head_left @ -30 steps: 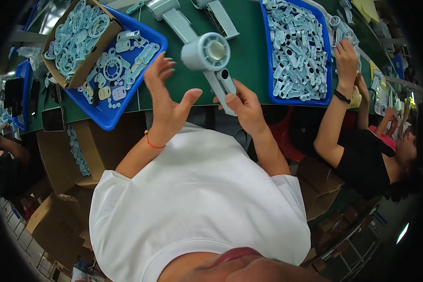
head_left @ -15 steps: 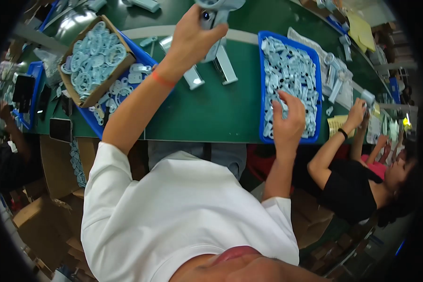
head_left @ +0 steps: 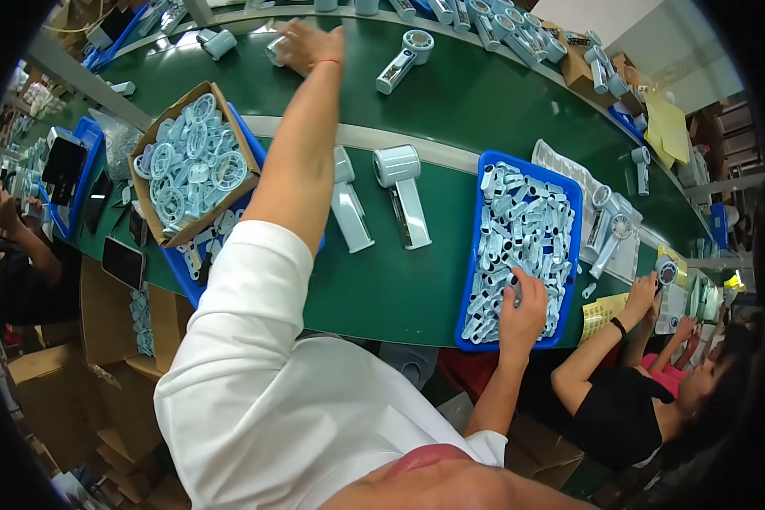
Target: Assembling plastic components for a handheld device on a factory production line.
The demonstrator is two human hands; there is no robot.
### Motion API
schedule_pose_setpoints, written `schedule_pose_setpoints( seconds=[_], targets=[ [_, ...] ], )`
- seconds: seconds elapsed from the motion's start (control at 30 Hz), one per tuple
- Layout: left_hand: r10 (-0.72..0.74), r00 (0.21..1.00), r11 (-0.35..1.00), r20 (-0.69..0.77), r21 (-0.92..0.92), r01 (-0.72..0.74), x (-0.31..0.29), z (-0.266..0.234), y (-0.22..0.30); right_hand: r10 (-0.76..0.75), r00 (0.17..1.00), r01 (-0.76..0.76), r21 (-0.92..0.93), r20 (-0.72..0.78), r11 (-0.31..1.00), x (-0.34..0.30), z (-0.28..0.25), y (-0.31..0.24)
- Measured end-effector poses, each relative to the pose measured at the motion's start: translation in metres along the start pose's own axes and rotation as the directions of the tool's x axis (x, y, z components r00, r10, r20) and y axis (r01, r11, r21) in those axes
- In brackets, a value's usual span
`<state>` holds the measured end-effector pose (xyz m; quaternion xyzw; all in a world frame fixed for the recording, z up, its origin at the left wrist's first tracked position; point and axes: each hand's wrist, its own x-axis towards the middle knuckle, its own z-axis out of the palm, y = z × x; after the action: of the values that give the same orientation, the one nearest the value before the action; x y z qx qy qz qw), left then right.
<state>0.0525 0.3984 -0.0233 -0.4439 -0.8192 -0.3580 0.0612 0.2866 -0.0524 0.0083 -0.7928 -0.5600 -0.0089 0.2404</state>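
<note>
My left hand (head_left: 311,47) reaches far over the green conveyor, blurred, its thumb held apart from the fingers. Beside its fingertips a light-blue handheld-fan housing (head_left: 274,51) is partly covered. Another fan housing (head_left: 404,61) lies to its right on the conveyor. My right hand (head_left: 523,313) is over the near part of a blue tray (head_left: 577,242) filled with small light-blue plastic parts (head_left: 527,204). Its thumb and fingers pinch one small plastic part (head_left: 516,291). Two fan housings, one on the left (head_left: 348,204) and one on the right (head_left: 406,195), lie on the table between my arms.
At left, a cardboard box (head_left: 197,161) of light-blue ring parts sits on a blue tray (head_left: 248,136). A phone (head_left: 123,262) lies near the table edge. Several fans (head_left: 506,30) stand at the far side. A co-worker (head_left: 620,374) handles a fan at right.
My left hand has let go of a fan housing, which now lies on the conveyor, and has moved left. My right hand stays at the parts tray. The view has tilted toward the far side.
</note>
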Motion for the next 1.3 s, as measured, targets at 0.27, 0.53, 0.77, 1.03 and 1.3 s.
schedule_pose_setpoints(
  seconds=[0.27,0.53,0.77,1.03,1.3],
  targets=[
    [-0.183,0.845,0.828,0.502,-0.385,0.407,0.024,0.009,-0.048,0.096,0.992,-0.121,0.743,0.077,0.658,-0.002,0.002,-0.018],
    [0.696,0.388,0.278,0.603,-0.726,0.629,-0.121,-0.26,-0.075,-0.063,0.942,-0.323,0.941,0.33,0.099,-0.016,0.025,-0.07],
    [0.706,0.092,0.487,0.703,-0.576,0.657,-0.237,-0.274,-0.157,-0.01,0.88,-0.463,0.86,0.476,0.215,-0.029,0.022,-0.103],
    [0.787,0.247,0.589,0.566,-0.808,-0.027,-0.245,-0.275,-0.165,0.136,0.922,-0.384,0.827,0.361,0.41,-0.055,0.034,-0.114],
    [0.743,0.236,0.648,0.626,-0.761,-0.019,-0.246,-0.281,-0.165,0.161,0.881,-0.474,0.833,0.446,0.285,-0.059,0.037,-0.114]
  ],
)
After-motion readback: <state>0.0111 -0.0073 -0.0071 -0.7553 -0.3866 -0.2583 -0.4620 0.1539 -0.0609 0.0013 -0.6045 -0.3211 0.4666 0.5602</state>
